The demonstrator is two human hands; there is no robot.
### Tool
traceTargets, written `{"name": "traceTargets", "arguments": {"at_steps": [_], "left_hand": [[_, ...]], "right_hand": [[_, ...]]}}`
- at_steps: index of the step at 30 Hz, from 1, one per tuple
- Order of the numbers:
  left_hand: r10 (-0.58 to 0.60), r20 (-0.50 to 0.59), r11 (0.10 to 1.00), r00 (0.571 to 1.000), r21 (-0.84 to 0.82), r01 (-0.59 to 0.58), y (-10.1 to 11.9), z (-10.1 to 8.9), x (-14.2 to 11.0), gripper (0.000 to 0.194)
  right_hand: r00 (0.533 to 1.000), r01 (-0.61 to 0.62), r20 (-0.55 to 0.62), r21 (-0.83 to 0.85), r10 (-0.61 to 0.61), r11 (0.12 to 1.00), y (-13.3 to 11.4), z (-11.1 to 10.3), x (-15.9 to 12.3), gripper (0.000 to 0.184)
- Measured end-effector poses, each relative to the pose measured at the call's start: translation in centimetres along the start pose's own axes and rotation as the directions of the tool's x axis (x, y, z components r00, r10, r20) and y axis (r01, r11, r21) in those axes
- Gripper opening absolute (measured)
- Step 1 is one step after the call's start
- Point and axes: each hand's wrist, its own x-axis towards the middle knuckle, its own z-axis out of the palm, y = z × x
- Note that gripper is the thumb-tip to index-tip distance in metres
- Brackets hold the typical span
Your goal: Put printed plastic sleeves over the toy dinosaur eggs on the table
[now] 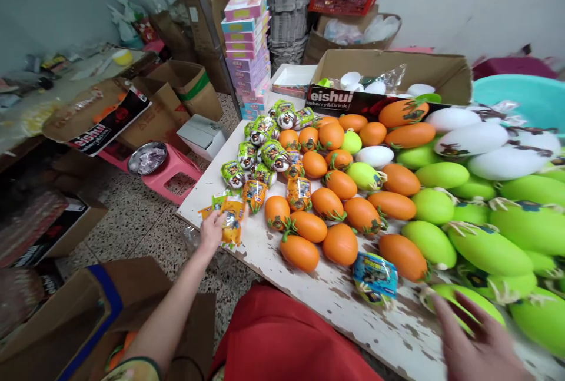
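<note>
At the table's front left edge, my left hand [212,231] pinches an orange printed plastic wrapper [233,222], with a green wrapper partly under it. My right hand [479,340], fingers spread, hovers at or just above a green plastic egg [468,305] at the lower right; whether it touches cannot be told. Between the hands lie orange plastic eggs [339,244] with green bits at their ends. A blue-wrapped green egg [375,278] stands near the front edge. Wrapped green-and-white eggs [274,156] and orange wrapped ones [299,194] are piled beyond my left hand.
Many green eggs [489,248] and white eggs [471,141] cover the table's right side. Behind them stand a cardboard box [392,72] and a turquoise basin [521,95]. Left of the table are a pink stool [174,172] with a metal bowl [148,158] and open cartons [110,304].
</note>
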Motion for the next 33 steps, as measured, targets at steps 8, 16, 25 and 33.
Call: {"name": "traceTargets", "arguments": {"at_steps": [8, 16, 25, 33], "left_hand": [[0.21, 0.456, 0.929, 0.865, -0.368, -0.032, 10.2, 6.0, -10.7, 0.024], [0.262, 0.645, 0.898, 0.718, -0.436, 0.064, 13.4, 7.8, -12.9, 0.026], [0.218, 0.849, 0.761, 0.481, -0.457, 0.46, 15.6, 11.3, -15.8, 0.023], [0.238, 0.938, 0.772, 0.253, -0.341, 0.537, 17.5, 15.0, -20.7, 0.03]], "right_hand": [[0.614, -0.171, 0.784, 0.246, -0.092, 0.954, -6.4, 11.1, -5.8, 0.037], [0.79, -0.099, 0.604, 0.304, -0.111, 0.948, -3.2, 7.4, -4.0, 0.029], [0.868, -0.108, 0.491, 0.335, -0.075, 0.936, 1.1, 3.6, -2.9, 0.029], [0.921, -0.062, 0.382, 0.318, -0.068, 0.946, 4.7, 1.9, -1.5, 0.024]]}}
